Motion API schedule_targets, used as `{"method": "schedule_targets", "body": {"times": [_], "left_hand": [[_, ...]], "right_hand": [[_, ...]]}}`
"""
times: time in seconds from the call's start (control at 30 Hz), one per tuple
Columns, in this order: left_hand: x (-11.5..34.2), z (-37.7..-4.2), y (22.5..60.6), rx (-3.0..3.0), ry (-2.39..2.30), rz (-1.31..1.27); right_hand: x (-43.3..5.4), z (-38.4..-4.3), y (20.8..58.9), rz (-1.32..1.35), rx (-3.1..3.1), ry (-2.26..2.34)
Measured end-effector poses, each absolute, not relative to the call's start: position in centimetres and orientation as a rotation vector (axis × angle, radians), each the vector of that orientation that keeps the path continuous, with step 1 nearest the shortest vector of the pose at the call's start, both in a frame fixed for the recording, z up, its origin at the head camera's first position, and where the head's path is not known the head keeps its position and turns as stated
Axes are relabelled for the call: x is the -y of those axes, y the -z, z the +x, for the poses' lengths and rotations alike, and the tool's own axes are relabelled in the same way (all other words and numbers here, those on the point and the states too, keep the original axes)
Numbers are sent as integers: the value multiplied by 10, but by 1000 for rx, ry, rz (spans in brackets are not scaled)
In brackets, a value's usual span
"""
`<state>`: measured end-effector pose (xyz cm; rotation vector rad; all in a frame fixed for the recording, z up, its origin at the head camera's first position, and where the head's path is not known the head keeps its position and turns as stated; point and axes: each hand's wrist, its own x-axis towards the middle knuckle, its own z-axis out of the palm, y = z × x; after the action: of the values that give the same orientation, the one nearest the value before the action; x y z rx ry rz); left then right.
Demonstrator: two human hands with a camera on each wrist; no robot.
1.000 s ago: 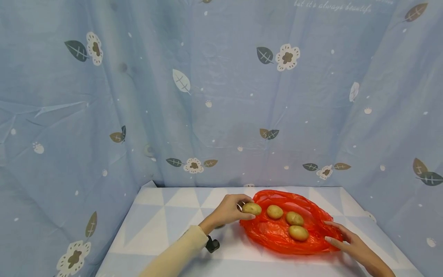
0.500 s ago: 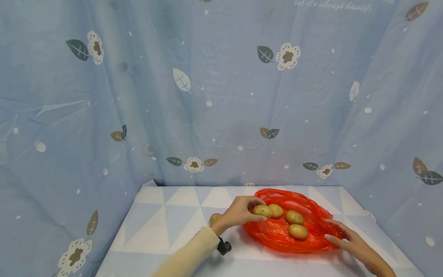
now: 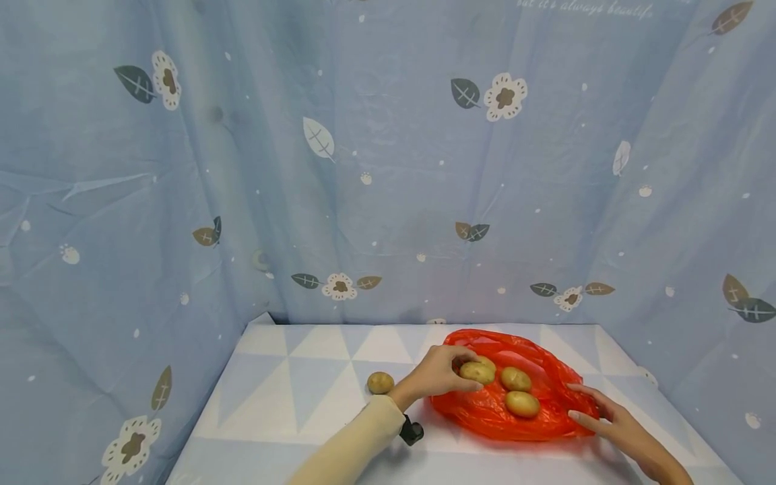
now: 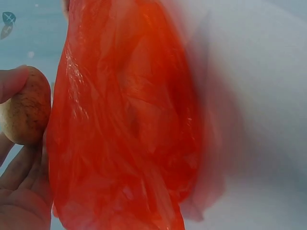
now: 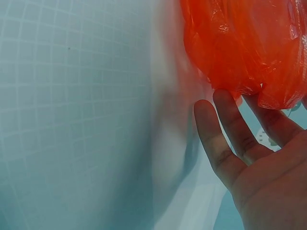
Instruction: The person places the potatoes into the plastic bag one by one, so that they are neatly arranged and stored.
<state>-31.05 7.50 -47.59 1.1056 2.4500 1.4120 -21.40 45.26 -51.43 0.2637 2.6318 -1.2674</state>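
In the head view my left hand (image 3: 439, 370) pinches a potato (image 3: 476, 373) between thumb and fingers, over the left part of a spread red plastic bag (image 3: 473, 412). The left wrist view shows this potato (image 4: 29, 112) close beside the bag's red wall (image 4: 120, 124). Inside the bag lie a potato (image 3: 515, 378), another potato (image 3: 522, 404) below it, and a third, partly hidden behind the held one. My right hand (image 3: 618, 426) rests its extended fingers at the bag's right edge. From the right wrist, fingers (image 5: 230, 120) reach under the bag's crumpled edge (image 5: 240, 57).
One more potato (image 3: 380, 382) sits on the table left of my left wrist. A small black device (image 3: 412, 431) is strapped at that wrist. The table has a triangle-patterned cover (image 3: 261, 404), and a blue floral curtain (image 3: 388, 202) hangs behind and along the sides.
My left hand has carried its potato rightward, from the bag's left edge to beside the potatoes inside. The potato on the table has come into full view. The right hand has stayed put.
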Motion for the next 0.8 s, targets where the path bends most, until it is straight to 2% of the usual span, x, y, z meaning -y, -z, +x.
{"method": "schedule_targets", "body": {"times": [0.8], "left_hand": [[-116,-310,495,-2585,-1362,848]], "right_hand": [[-455,-216,517,284,-2625,1267]]}}
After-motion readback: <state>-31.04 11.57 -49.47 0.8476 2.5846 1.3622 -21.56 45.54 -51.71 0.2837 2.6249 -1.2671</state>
